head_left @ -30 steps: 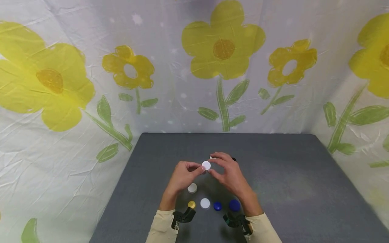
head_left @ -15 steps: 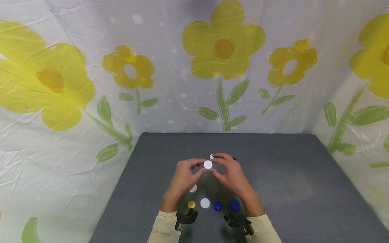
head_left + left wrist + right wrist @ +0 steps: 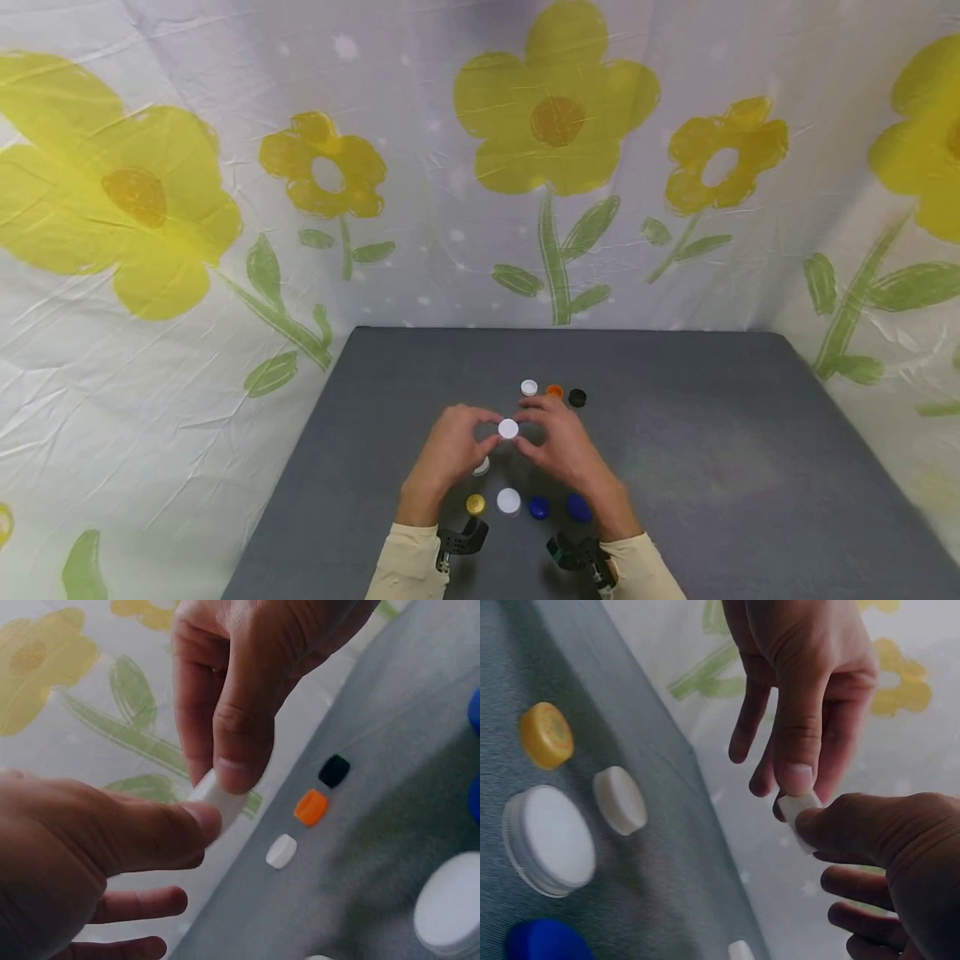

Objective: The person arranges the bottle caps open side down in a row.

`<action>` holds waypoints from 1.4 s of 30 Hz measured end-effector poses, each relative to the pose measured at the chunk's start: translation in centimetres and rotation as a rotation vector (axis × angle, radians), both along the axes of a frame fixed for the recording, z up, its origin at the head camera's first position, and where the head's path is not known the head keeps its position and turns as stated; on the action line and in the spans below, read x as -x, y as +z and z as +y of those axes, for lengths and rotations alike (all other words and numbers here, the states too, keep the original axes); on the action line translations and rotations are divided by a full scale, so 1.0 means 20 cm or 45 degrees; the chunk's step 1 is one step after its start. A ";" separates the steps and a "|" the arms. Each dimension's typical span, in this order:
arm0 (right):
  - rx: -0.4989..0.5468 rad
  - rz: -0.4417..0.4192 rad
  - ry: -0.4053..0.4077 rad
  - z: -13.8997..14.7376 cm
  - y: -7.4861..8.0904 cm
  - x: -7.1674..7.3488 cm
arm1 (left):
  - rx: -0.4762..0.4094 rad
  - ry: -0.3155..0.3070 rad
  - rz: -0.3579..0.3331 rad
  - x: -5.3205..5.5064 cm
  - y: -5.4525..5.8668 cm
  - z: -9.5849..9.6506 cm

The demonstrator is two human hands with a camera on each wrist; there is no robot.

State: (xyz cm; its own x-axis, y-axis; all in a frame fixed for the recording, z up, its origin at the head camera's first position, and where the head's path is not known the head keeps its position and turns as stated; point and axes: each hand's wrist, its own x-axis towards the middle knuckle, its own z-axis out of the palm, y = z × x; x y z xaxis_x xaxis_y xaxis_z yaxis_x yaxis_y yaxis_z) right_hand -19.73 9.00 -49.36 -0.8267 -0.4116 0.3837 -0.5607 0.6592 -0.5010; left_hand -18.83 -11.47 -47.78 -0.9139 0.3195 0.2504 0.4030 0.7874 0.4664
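Observation:
Held up over the grey table is a small round white bottle cap (image 3: 508, 429), its flat top facing the head camera. From the left, my left hand (image 3: 453, 442) pinches its edge between thumb and fingers. On the opposite edge, my right hand (image 3: 558, 437) pinches it too. In the left wrist view the cap (image 3: 225, 801) stands tilted between both thumbs (image 3: 201, 817). The right wrist view shows the left thumb (image 3: 795, 778) pressing the same cap's upper end, the right thumb lower down. The fingers hide much of the cap's side.
Beyond the hands lie white (image 3: 528, 387), orange (image 3: 554, 390) and black (image 3: 577, 397) caps. Nearer are yellow (image 3: 476, 504), large white (image 3: 508, 501), small blue (image 3: 538, 507) and larger blue (image 3: 579, 507) caps. Another white cap (image 3: 620, 800) is partly behind my left hand in the head view.
The hands have drawn the white cap slightly toward me, uncovering the far white, orange and black caps. The right fingers, at first just beside the cap, now grip its edge.

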 end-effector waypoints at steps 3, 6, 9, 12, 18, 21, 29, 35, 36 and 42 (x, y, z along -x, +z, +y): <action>-0.045 -0.027 -0.013 -0.01 -0.04 0.00 | 0.049 0.022 -0.043 0.00 -0.03 0.00; -0.065 -0.045 -0.011 -0.02 -0.07 0.00 | 0.074 0.048 -0.089 0.00 -0.06 0.00; -0.066 -0.059 0.004 -0.03 -0.10 0.00 | 0.087 0.069 -0.126 0.00 -0.10 0.01; -0.065 -0.068 0.004 -0.04 -0.14 0.00 | 0.094 0.085 -0.134 0.00 -0.14 0.02; -0.073 -0.139 0.004 -0.05 -0.19 -0.01 | 0.140 0.094 -0.119 0.01 -0.20 0.03; -0.074 -0.173 -0.002 -0.05 -0.21 -0.01 | 0.171 0.096 -0.119 0.01 -0.22 0.03; -0.133 -0.195 0.014 -0.06 -0.22 -0.01 | 0.226 0.085 -0.158 0.00 -0.24 0.04; -0.155 -0.244 0.008 -0.07 -0.22 -0.02 | 0.255 0.089 -0.133 -0.01 -0.25 0.04; -0.163 -0.246 0.007 -0.08 -0.22 -0.02 | 0.263 0.085 -0.121 -0.01 -0.25 0.04; -0.160 -0.254 0.016 -0.08 -0.21 -0.02 | 0.262 0.055 -0.114 0.01 -0.26 0.03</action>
State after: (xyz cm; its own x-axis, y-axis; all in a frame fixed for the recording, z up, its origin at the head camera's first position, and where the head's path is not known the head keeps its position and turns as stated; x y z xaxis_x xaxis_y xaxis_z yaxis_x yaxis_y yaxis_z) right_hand -19.33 7.48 -53.57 -0.8756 -0.4565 0.1578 -0.4671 0.7173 -0.5170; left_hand -18.94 -10.82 -52.95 -0.9436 0.3153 0.1015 0.3309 0.8854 0.3263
